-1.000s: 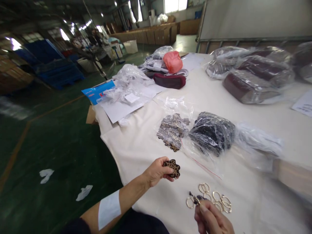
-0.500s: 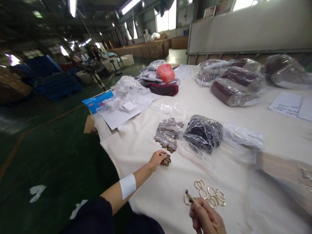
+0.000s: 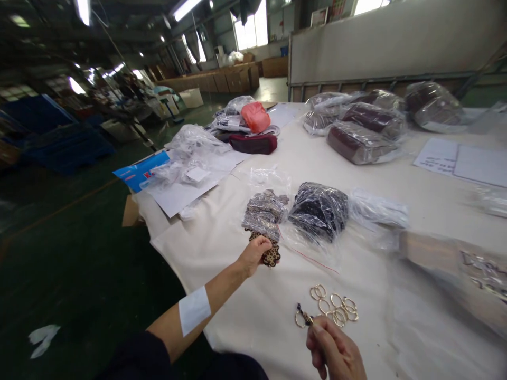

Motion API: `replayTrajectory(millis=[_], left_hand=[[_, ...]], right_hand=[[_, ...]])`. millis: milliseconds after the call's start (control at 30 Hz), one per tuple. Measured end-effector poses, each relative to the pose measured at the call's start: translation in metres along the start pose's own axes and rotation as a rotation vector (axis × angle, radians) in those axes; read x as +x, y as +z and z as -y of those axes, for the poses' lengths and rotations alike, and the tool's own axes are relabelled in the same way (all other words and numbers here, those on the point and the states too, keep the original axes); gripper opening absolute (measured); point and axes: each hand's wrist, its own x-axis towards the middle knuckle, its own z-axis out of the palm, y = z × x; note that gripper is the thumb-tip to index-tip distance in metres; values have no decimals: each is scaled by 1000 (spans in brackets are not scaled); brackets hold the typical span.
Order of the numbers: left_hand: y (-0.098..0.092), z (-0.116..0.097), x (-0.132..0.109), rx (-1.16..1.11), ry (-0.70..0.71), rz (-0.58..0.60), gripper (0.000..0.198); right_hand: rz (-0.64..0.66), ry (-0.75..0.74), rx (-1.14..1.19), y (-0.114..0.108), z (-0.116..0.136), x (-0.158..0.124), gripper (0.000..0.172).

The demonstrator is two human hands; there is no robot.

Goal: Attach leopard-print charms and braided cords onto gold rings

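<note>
My left hand (image 3: 255,254) reaches out over the cream table cloth (image 3: 222,248) and pinches a leopard-print flower-shaped piece (image 3: 271,256), right at the mouth of a clear bag of the same pieces (image 3: 263,214). Low in the view, my right hand (image 3: 336,353) is closed on a gold key ring with a small dark clasp (image 3: 301,317). A loose cluster of several gold rings (image 3: 335,306) lies on the cloth just beyond that hand.
A clear bag of dark items (image 3: 319,211) lies beside the leopard bag. Farther back are wrapped maroon bundles (image 3: 356,142), a pink pouch (image 3: 255,116), papers (image 3: 459,158) and crumpled plastic (image 3: 194,145). The table edge drops to a green floor (image 3: 79,253) on the left.
My left hand has carried the leopard piece away from me, up to the bag of leopard pieces. My right hand stays low, still holding the ring.
</note>
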Motion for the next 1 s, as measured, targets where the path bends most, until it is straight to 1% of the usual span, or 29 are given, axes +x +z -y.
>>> replayTrajectory(millis=[100,167,233,300,367,433,567,633,700,767,867,933,1000], left_hand=[[22,10,-29,-135,-141,152,47],[36,16,-47,-283,-203,199,57],[48,20,-62,-390,-210,195,52],[58,22,-74,-384,-148,173,41],[64,23,-82,-347,-108,184,36],[67,23,-89,-330,-143,214,37],[66,25,-101,-351,-289,305,45],[67,29,-106,-372,-319,314,46],[68,34,-110,-394,-326,296,43],[69,38,-113,-401,-329,279,41],[68,38,-114,-370,-364,286,40],[66,37,-115,-331,-392,305,40],[64,35,-116,-283,-391,316,39]], right_hand=[[-11,-1,21,-2,2,0,44],[-46,-3,32,-3,2,0,42],[-87,-1,53,-5,3,-1,40],[-120,5,89,-6,4,-2,38],[-147,6,115,-7,5,-4,37],[-171,7,121,-8,6,-7,36],[-191,15,70,-11,3,-12,35],[-177,8,-2,-12,-1,-14,34],[-155,-11,-97,-13,-5,-15,33],[-167,-70,-198,-13,-9,-16,31],[-235,-187,-301,-12,-12,-20,30],[-279,-229,-331,-10,-12,-23,30],[-291,-251,-350,-9,-13,-25,31]])
